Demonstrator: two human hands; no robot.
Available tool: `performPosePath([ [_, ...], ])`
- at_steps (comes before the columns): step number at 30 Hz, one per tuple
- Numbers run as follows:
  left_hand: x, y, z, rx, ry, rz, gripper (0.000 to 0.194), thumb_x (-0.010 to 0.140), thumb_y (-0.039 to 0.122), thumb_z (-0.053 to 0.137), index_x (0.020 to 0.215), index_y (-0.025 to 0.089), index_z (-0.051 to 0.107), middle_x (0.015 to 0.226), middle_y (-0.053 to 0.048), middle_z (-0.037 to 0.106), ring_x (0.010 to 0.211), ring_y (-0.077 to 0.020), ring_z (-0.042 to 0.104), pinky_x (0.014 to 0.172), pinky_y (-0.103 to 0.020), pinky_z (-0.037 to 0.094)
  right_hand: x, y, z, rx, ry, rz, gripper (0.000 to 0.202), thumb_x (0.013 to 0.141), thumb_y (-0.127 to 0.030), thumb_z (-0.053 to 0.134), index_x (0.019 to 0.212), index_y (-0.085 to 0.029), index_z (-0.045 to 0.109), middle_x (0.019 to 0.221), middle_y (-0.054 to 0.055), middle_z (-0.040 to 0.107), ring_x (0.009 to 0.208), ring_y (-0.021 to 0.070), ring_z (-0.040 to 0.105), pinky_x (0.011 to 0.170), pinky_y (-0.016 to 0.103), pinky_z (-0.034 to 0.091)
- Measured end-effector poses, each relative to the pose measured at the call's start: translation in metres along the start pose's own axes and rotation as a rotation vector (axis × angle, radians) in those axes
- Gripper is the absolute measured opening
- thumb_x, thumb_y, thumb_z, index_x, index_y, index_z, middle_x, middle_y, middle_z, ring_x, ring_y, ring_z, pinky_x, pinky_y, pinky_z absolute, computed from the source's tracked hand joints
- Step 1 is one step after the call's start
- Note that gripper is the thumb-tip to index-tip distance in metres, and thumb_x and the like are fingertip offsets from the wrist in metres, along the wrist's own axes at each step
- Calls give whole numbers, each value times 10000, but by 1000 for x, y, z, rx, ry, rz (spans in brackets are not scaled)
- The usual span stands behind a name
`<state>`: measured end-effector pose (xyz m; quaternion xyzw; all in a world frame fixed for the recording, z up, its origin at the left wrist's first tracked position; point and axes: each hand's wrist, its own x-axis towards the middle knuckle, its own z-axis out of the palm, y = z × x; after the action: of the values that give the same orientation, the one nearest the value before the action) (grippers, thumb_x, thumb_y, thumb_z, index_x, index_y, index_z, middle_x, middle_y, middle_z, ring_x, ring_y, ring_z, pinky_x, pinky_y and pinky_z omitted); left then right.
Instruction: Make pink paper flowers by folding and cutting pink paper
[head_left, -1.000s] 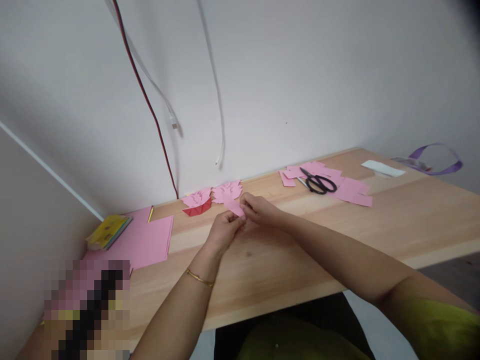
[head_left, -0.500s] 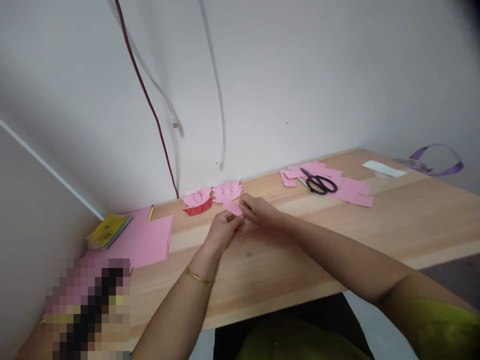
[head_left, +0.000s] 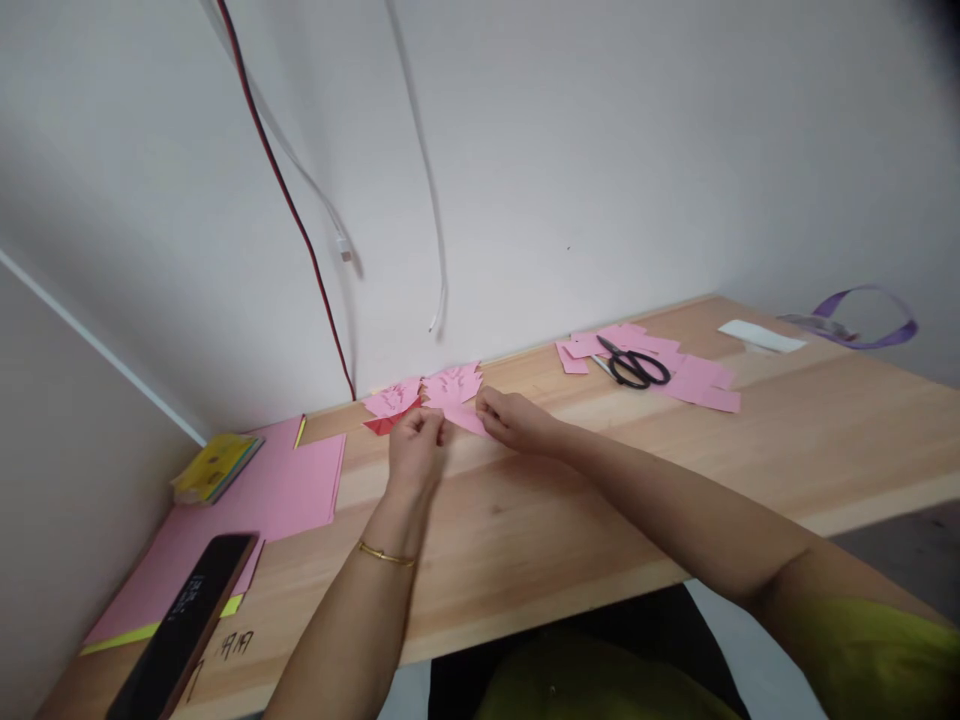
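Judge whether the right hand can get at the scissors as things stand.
Probably yes: the scissors lie uncovered atop pink papers, to the right of the right hand. The one snag is the pink strip it appears to pinch, which it would likely need to release first.

Pink paper [head_left: 466,417] sits, apparently flat, between the hands [head_left: 519,422].

Blk phone [head_left: 180,625] btm L, red/blk cord [head_left: 306,237] & wht USB plug [head_left: 344,250] by wall [head_left: 570,150], purple strap [head_left: 904,331] far R
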<state>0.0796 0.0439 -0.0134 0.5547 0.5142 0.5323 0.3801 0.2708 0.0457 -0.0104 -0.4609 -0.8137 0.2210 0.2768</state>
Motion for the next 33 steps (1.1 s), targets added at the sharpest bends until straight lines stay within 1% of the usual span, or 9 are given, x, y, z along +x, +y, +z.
performPosePath([
  [1, 3, 0, -5, -13, 96, -3, 259, 757, 303, 585, 548, 166, 522, 510, 33, 495, 505, -87, 446, 542, -222, 360, -1, 3, -1, -13, -32, 17, 89, 886, -220, 405, 857, -174, 476, 703, 14, 552, 600, 127, 441, 574, 233, 270],
  [4, 9, 4, -16, 67, 141, 29, 241, 765, 309, 596, 578, 164, 553, 529, 30, 515, 516, -96, 457, 541, -227, 364, -2, 10, -2, -43, -153, 27, 132, 897, -210, 397, 851, -167, 512, 743, 28, 588, 629, 126, 460, 591, 231, 291],
  [6, 7, 8, -16, 166, 138, 140, 249, 795, 332, 582, 610, 165, 581, 554, 27, 524, 558, -107, 482, 574, -233, 383, -2, 12, -1, -114, -192, -44, 150, 892, -197, 417, 822, -155, 543, 834, 60, 617, 716, 142, 497, 640, 241, 317],
  [8, 2, 9, -10, 285, 61, 267, 176, 808, 310, 580, 718, 172, 640, 663, 5, 600, 664, -128, 543, 657, -250, 420, -1, 11, 1, -224, -198, -104, 172, 895, -197, 436, 805, -145, 573, 913, 90, 623, 803, 165, 518, 695, 259, 329],
  [11, -5, 5, 2, 483, -153, 476, 130, 823, 228, 554, 798, 179, 672, 808, -35, 662, 817, -161, 582, 778, -292, 440, 2, 9, 4, -328, -206, -110, 224, 926, -233, 425, 825, -139, 602, 948, 110, 624, 834, 183, 535, 725, 278, 334],
  [14, -8, -4, 10, 691, -297, 552, 145, 819, 203, 551, 824, 191, 695, 840, -55, 683, 857, -187, 589, 827, -343, 435, 4, 10, 6, -326, -198, -154, 253, 946, -273, 421, 842, -137, 608, 935, 110, 629, 837, 187, 545, 733, 279, 343],
  [20, -8, -6, 9, 806, -347, 531, 149, 778, 171, 553, 736, 205, 692, 789, -37, 676, 815, -188, 586, 828, -370, 419, 4, 8, 7, -314, -208, -180, 263, 936, -284, 442, 789, -136, 602, 866, 105, 629, 757, 173, 526, 685, 269, 334],
  [26, -6, -7, 10, 641, -314, 481, 144, 731, 140, 543, 707, 198, 673, 701, -14, 633, 738, -160, 552, 722, -308, 421, -4, 7, 5, 9, -187, -84, 173, 908, -256, 449, 867, -141, 572, 825, 55, 634, 710, 135, 510, 638, 230, 347],
  [33, -2, -13, 9, 505, -273, 307, 121, 732, 151, 546, 668, 183, 644, 700, 0, 616, 707, -135, 546, 669, -265, 422, -2, 9, 2, 180, -160, -45, 187, 866, -266, 468, 830, -141, 602, 712, 4, 589, 666, 121, 485, 619, 223, 354],
])
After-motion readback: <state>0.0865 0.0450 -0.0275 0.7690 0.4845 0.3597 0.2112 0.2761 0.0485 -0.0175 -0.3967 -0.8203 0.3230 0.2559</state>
